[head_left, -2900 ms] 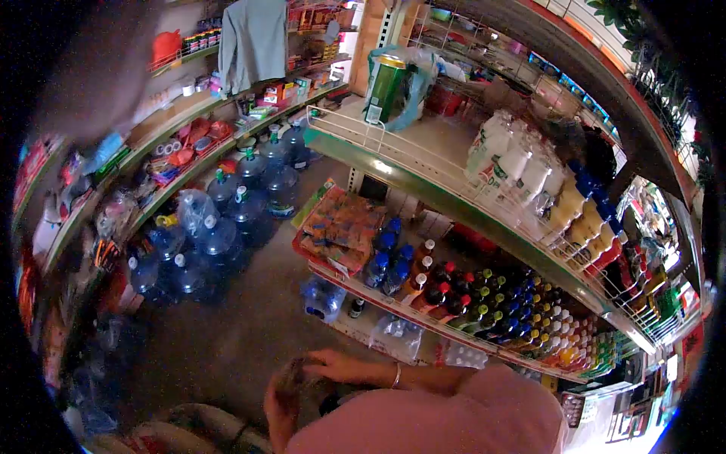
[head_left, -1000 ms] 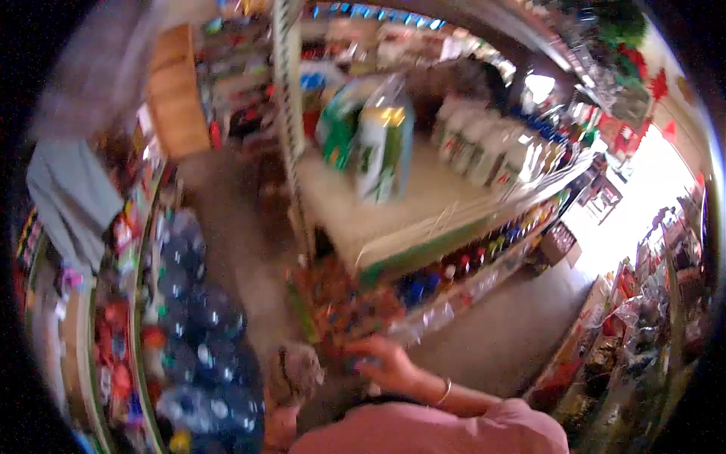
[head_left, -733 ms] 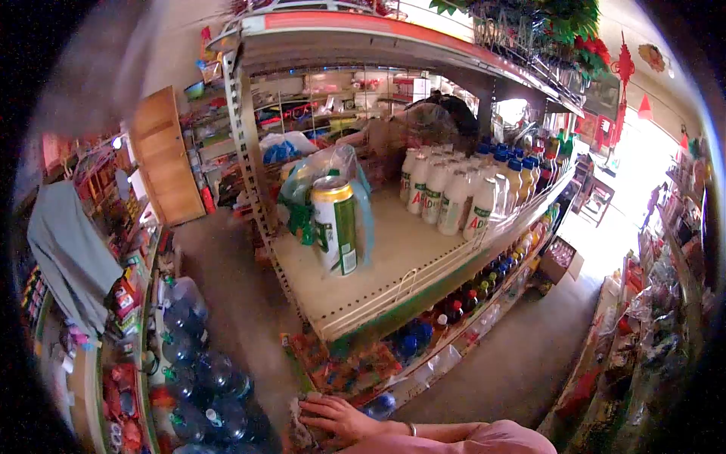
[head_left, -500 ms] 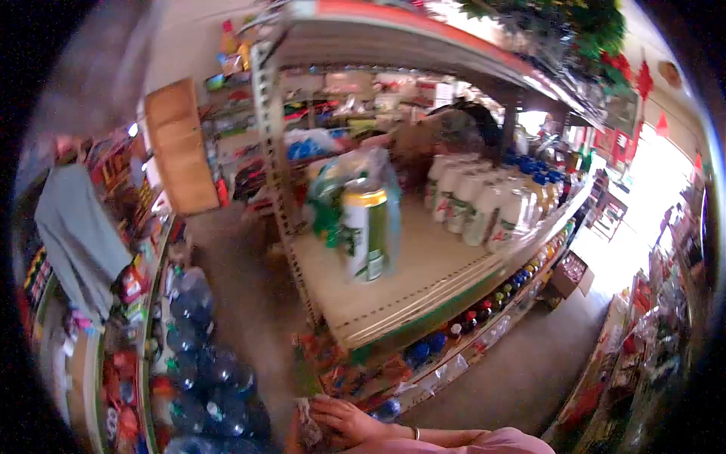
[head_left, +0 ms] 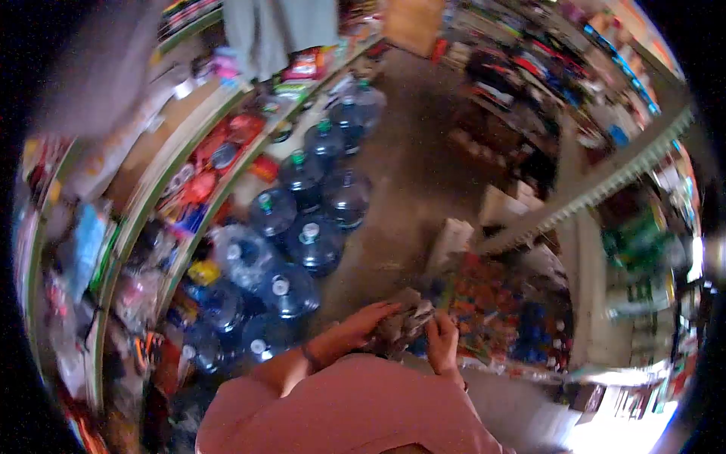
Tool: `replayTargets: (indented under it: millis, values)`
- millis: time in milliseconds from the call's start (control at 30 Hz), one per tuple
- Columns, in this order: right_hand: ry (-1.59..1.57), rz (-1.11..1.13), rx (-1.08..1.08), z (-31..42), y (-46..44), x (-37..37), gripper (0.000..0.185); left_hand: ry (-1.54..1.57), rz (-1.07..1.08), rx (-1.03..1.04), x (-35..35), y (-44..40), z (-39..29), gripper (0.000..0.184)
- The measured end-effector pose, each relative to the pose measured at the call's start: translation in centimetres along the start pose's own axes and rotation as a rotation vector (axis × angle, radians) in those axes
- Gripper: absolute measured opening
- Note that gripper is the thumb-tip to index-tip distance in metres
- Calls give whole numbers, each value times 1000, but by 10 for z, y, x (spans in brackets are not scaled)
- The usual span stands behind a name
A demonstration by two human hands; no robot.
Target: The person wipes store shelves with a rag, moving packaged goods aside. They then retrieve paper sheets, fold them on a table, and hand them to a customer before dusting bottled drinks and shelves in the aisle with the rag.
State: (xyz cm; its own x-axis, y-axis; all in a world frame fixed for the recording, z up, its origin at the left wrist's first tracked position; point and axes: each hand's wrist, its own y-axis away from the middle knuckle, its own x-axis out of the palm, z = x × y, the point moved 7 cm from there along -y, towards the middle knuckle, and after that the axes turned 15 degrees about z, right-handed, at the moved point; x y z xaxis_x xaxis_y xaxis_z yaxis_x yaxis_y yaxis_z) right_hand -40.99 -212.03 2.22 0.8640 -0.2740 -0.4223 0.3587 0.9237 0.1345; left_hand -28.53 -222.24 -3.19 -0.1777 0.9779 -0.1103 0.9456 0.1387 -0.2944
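In front of my pink top, both hands are on a crumpled greyish cloth [head_left: 402,324]. My left hand [head_left: 366,321] reaches in from the left, its fingers closed on the near left side of the cloth. On the opposite side, my right hand [head_left: 443,337] grips the edge with bent fingers. Blur hides the finer folds and the exact fingertips. Just beyond the hands lies the brown floor [head_left: 389,234].
Large blue water jugs [head_left: 314,242] stand in rows on the left, beside shelves [head_left: 219,189] of packaged goods. A perforated metal shelf post [head_left: 597,185] slants across the right. Colourful packets [head_left: 491,310] fill a low shelf on the right.
My view has swung left and down, so the shelf with the can and white bottles slides to the right edge. Both hands now show on the cloth; before, one hand showed there.
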Motion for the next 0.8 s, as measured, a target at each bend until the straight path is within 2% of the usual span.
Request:
replayTargets:
  millis: [33, 100, 167, 200, 233, 300, 333, 400, 467, 533, 567, 633, 733, 800]
  values:
    - [-65, 40, 5, -2, -20, 12, 27, 64, -72, -25, -11, 13, 31, 57]
    - [-196, 107, 24, -1, -56, 36, 29, 967, -18, -262, -33, 13, 55, 43]
    - [-107, 181, 21, 23, -89, 54, 26, 1379, -104, -362, -60, 28, 52, 35]
    - [-64, 213, 18, 32, -104, 62, 25, 1332, -223, -377, -77, 37, 42, 33]
    - [-100, 37, -2, 40, -117, 69, 26, 1283, -339, -393, -93, 47, 38, 32]
    - [-271, 188, 75, 35, -145, 82, 25, 1189, -599, -462, -114, 68, 64, 23]
    - [-354, 265, 118, 31, -159, 86, 25, 1139, -730, -497, -123, 79, 75, 24]
    - [-430, 275, 111, 19, -190, 84, 25, 758, -607, -362, -149, 81, 75, 25]
    - [-458, 269, 89, 7, -220, 77, 25, 589, -570, -326, -168, 73, 66, 26]
    - [-183, 179, 91, 27, -246, 60, 28, 708, -639, -368, -187, 59, 56, 26]
    - [32, 204, -134, 31, -267, 51, 30, 807, -685, -386, -195, 53, 59, 26]
    - [-244, 177, -37, 15, -308, 40, 30, 1168, -799, -402, -206, 41, 81, 27]
    - [-847, 132, 191, 10, -367, 17, 28, 830, -868, -486, -243, 12, 98, 26]
    - [-753, 175, 166, -17, -419, -2, 27, 728, -926, -528, -266, -13, 118, 26]
